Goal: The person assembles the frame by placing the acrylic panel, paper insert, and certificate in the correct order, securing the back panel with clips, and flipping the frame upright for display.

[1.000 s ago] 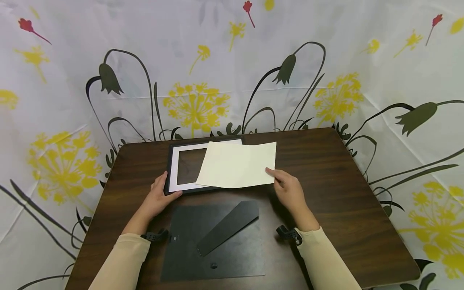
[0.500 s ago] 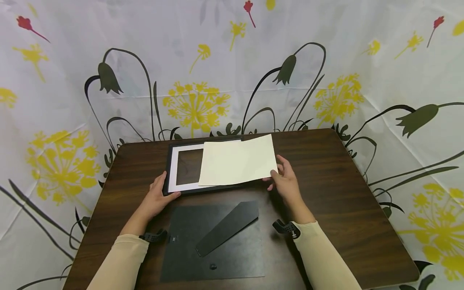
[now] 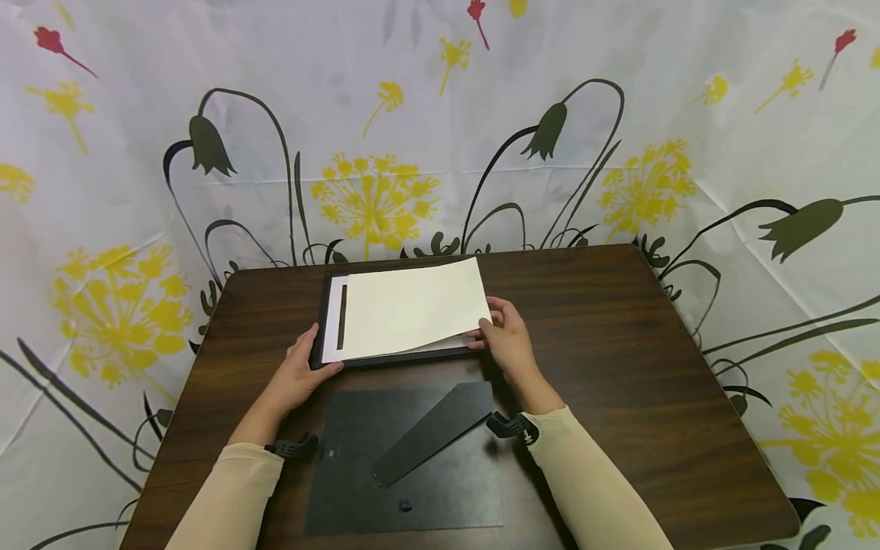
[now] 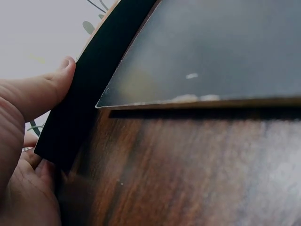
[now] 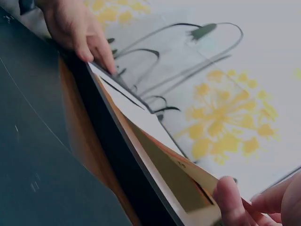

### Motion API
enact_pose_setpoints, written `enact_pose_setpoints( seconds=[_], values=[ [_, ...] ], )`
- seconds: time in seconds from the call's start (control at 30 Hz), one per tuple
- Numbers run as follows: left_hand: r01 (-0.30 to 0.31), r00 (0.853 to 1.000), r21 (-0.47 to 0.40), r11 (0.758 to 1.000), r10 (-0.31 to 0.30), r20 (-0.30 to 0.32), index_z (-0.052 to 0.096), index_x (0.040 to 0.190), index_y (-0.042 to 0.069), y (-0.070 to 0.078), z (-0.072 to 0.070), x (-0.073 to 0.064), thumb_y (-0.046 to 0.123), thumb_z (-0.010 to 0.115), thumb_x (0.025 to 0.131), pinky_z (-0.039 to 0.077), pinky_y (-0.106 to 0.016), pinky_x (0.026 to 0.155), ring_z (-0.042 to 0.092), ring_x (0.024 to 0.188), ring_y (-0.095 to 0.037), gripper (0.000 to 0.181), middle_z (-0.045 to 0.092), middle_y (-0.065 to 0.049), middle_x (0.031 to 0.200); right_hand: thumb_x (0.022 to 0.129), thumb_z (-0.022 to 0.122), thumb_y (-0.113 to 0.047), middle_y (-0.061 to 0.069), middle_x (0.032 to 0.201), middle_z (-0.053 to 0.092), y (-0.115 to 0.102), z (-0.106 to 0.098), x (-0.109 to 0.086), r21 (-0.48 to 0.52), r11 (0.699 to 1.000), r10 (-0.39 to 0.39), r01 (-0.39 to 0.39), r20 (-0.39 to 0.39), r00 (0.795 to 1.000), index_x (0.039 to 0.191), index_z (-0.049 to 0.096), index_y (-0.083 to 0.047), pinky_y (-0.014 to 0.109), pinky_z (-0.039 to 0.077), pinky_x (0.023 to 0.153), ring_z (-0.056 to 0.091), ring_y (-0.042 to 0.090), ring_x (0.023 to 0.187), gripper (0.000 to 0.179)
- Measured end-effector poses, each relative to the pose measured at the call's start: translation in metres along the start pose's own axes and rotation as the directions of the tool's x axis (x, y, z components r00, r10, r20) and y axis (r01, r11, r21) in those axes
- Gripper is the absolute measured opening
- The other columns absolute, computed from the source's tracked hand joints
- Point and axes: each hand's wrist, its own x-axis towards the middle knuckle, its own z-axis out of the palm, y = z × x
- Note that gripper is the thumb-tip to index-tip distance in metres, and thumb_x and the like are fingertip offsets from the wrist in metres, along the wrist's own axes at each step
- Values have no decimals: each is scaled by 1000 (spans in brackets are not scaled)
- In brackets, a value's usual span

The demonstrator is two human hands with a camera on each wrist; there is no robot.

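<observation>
A cream sheet of paper (image 3: 415, 305) lies over a black picture frame (image 3: 406, 357), its near right corner lifted. A white mat (image 3: 334, 321) shows along the frame's left side, with a narrow dark strip of its opening. My left hand (image 3: 294, 376) grips the frame's near left corner; in the left wrist view the thumb (image 4: 59, 84) rests against the black rim. My right hand (image 3: 512, 342) pinches the lifted corner of the sheet. In the right wrist view the sheet bends up from the frame, fingertips (image 5: 229, 200) on its corner.
A dark backing board (image 3: 440, 496) with a stand leg (image 3: 433, 435) lies on the wooden table (image 3: 639, 397), nearer me than the frame. Behind the table hangs a flower-patterned cloth (image 3: 440, 114).
The sheet has moved left across the frame with my right hand, covering most of the mat opening. My left hand keeps its grip on the frame corner.
</observation>
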Motion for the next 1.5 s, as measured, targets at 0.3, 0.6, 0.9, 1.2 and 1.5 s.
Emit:
enact_pose_setpoints(
  seconds=[0.3, 0.6, 0.9, 1.2, 1.5],
  values=[
    [2, 1000, 11, 1000, -2, 4, 0, 176, 8, 1, 0, 1, 53, 77, 100, 10, -82, 125, -2, 166, -58, 117, 3, -30, 181, 103, 50, 13, 32, 120, 63, 6, 13, 1, 65, 997, 32, -30, -24, 999, 162, 42, -1, 36, 68, 76, 78, 23, 80, 61],
    [13, 1000, -6, 1000, -13, 10, -1, 177, 12, 2, -4, 0, 55, 77, 99, 9, -84, 124, -5, 165, -59, 118, 1, -28, 182, 103, 50, 12, 31, 127, 57, 8, 16, 4, 229, 962, 161, -147, -46, 986, 162, 37, -1, 32, 67, 78, 77, 21, 77, 62],
    [-6, 1000, -19, 1000, 6, -15, 8, 177, 11, 1, -1, 1, 52, 80, 98, 19, -80, 124, 10, 165, -54, 115, 10, -28, 181, 102, 59, 8, 14, 105, 70, 10, 16, 4, 94, 982, 169, -161, -74, 983, 141, 58, 10, 31, 67, 71, 73, 15, 72, 40],
    [-47, 999, -19, 999, 46, -25, 17, 176, 11, 0, -1, 0, 48, 81, 99, 20, -80, 123, 11, 165, -54, 107, 11, -25, 182, 108, 60, -6, 15, 101, 69, 4, 14, 3, 91, 978, 192, -187, -55, 980, 121, 61, -1, 38, 67, 68, 80, 23, 69, 14],
    [-60, 998, -19, 998, 60, -15, 32, 171, 12, 0, 0, -1, 44, 81, 100, 21, -79, 123, 12, 164, -53, 92, 10, -23, 182, 104, 58, 0, 19, 95, 71, 7, 11, 11, -130, 970, 203, -206, -41, 978, 135, 61, 8, 33, 66, 62, 77, 18, 60, 32]
  ],
)
